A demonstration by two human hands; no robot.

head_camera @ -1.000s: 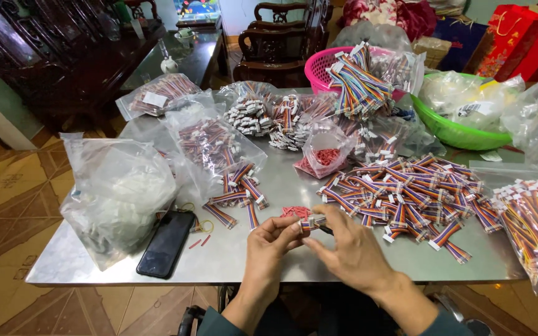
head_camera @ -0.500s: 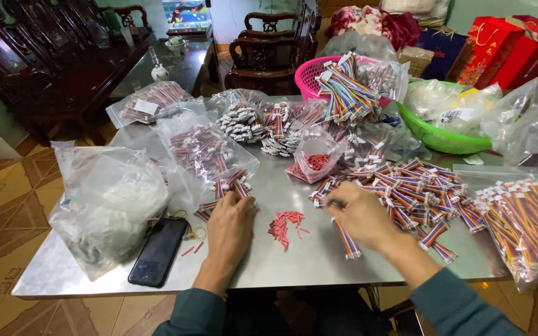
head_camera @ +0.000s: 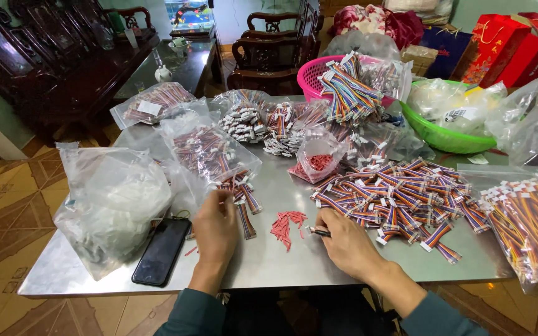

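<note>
Right hand [head_camera: 347,239] pinching thin tool [head_camera: 320,233]

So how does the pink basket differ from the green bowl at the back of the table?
The pink basket has open latticed sides, while the green bowl has solid, smooth walls. The pink basket holds bundles of rainbow ribbon cables, whereas the green bowl holds whitish plastic bags. The pink basket sits further back and left; the green bowl is nearer the right side. Both look like round plastic containers on the metal table, beyond both hands.
</note>
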